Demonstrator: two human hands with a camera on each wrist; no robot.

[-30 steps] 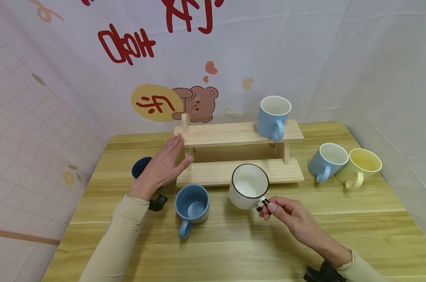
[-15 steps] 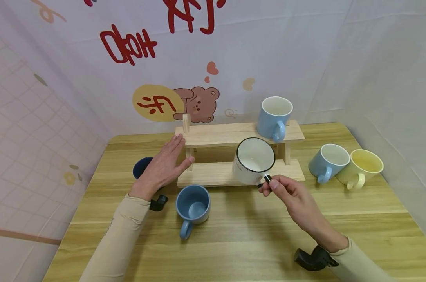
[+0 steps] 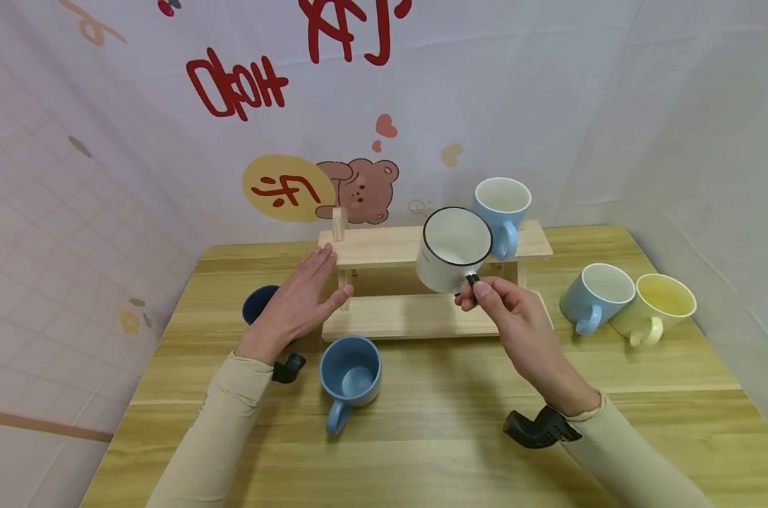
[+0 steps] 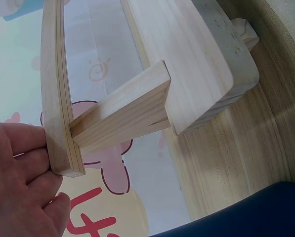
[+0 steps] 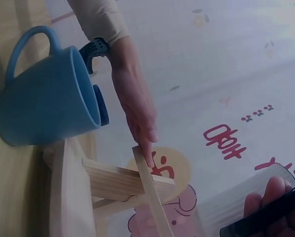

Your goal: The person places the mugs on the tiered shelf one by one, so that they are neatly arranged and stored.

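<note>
A white mug point(image 3: 440, 271) with a black rim hangs in the air before the upper board of a two-tier wooden shelf point(image 3: 390, 245). My right hand point(image 3: 529, 337) pinches its black handle point(image 5: 262, 217) between thumb and fingers. In the head view the mug overlaps part of a light blue mug point(image 3: 493, 220) that stands on the upper board's right end. My left hand point(image 3: 295, 305) lies with extended fingers at the shelf's left end. The left wrist view shows those fingers point(image 4: 30, 139) touching the upper board's end. The lower board point(image 3: 397, 317) holds no mug.
A medium blue mug point(image 3: 351, 381) stands in front of the shelf, its handle toward me. Behind my left hand, a dark blue mug point(image 3: 255, 305) is partly hidden. Another light blue mug point(image 3: 581, 300) and a yellow mug point(image 3: 638, 310) stand close together at the right.
My right hand has lifted the white mug up and away from me, from in front of the lower board to the upper board's height. The left hand stays at the shelf's end.
</note>
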